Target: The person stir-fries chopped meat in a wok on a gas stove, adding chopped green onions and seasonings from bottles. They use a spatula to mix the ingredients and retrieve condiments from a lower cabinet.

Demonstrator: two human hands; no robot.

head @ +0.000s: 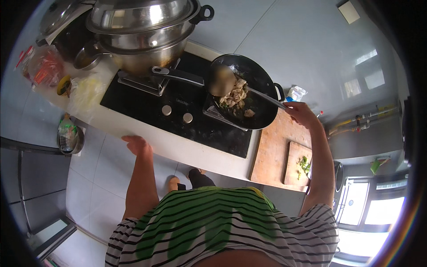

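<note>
My right hand (300, 112) grips the handle of a metal cooking utensil (265, 96) that reaches into a black wok (262, 75). The utensil's head is hard to make out near a blurred patch. Cooked pieces of what looks like meat (237, 93), with bits of green, lie in the wok, and one piece sits apart from them. The wok rests tilted over the right burner of a black glass gas hob (193, 133), its long handle pointing left. My left hand (136, 144) holds nothing, at the front edge of the pale countertop (160, 147), fingers partly spread.
A large stainless steel steamer pot (143, 43) stands on the left burner. Left of it are a steel ladle (88, 61), plastic bags (88, 90) and a yellow-rimmed bowl (63, 86). A small cutting board (293, 160) with chopped greens (303, 165) lies right on a larger wooden board (270, 150).
</note>
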